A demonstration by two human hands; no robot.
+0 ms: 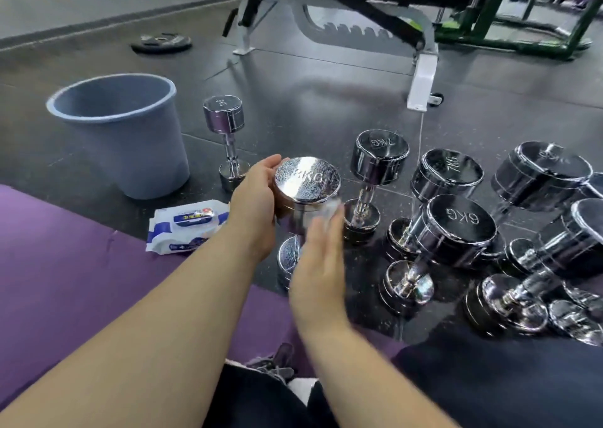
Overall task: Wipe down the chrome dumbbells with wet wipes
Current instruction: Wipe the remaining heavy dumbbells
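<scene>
1. One 8KG dumbbell [306,179] stands upright on the black floor, just ahead of the purple mat [65,264]. Its long axis is vertical, with the lower head partly hidden behind the right hand.
2. Left hand [253,195] cups the left side of the top head, fingers curled round its rim, steadying it.
3. Right hand [318,264] is motion-blurred. Its fingers look straight and press a wet wipe [331,210] against the near-right side of the same head.
4. Judgement: the handle and lower head lie straight below the right hand, the nearer one, so the next stroke runs down the axis.
5. Wipes pack [186,228] lies left of the forearm, the grey bucket [130,153] beyond it.
6. The 7KG dumbbell [378,156], the 6KG dumbbell [456,228] and others wait to the right.
</scene>
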